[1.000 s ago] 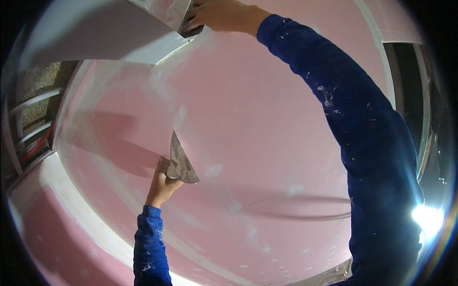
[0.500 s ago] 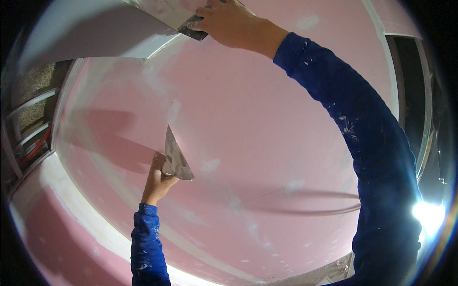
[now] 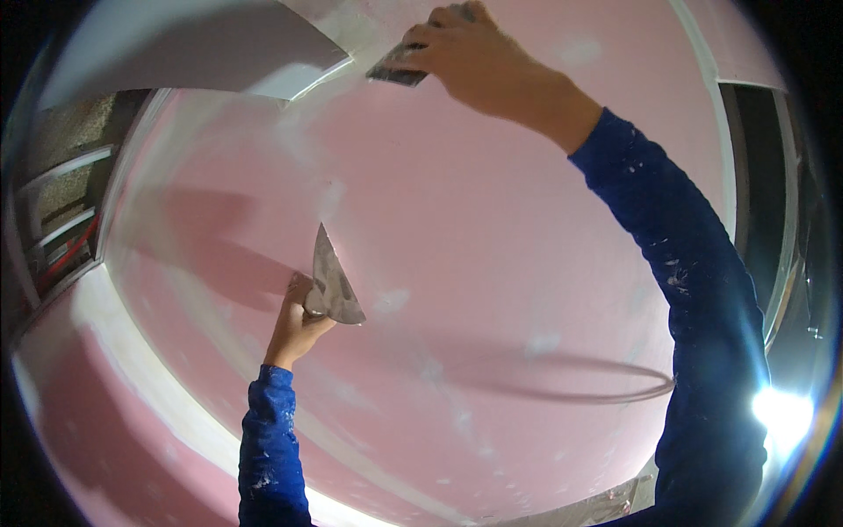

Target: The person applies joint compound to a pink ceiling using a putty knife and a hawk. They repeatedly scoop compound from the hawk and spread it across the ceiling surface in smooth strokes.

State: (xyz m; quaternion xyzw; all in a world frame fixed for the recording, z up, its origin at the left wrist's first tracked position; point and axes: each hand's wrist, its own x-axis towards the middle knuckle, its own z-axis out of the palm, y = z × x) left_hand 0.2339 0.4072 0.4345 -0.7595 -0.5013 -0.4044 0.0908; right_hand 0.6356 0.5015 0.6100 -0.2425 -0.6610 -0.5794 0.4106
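Note:
My left hand [image 3: 297,332] is closed round the handle of a broad metal drywall knife [image 3: 334,285]. Its greyish, smeared blade stands up off the pink plasterboard [image 3: 500,237], and its grip is mostly hidden by my fingers. Up at the top, my right hand [image 3: 492,70] grips a second, dark drywall knife [image 3: 399,72], fingers spread along its blade. That blade lies flat on or very close to the board, right of the inner corner by the grey-white boxed section. Both blue sleeves carry dried white spatters.
A grey-white boxed section [image 3: 211,53] juts in at the upper left. Below it, an opening [image 3: 75,176] shows metal framing and a red cable. Another dark opening [image 3: 760,167] lies at the right. A bright lamp [image 3: 784,415] glares at lower right. Whitish filler patches [image 3: 391,301] dot the board.
My right hand and its knife have moved right, away from the boxed section's corner. The left hand, still holding its knife, has shifted slightly up and right in the picture.

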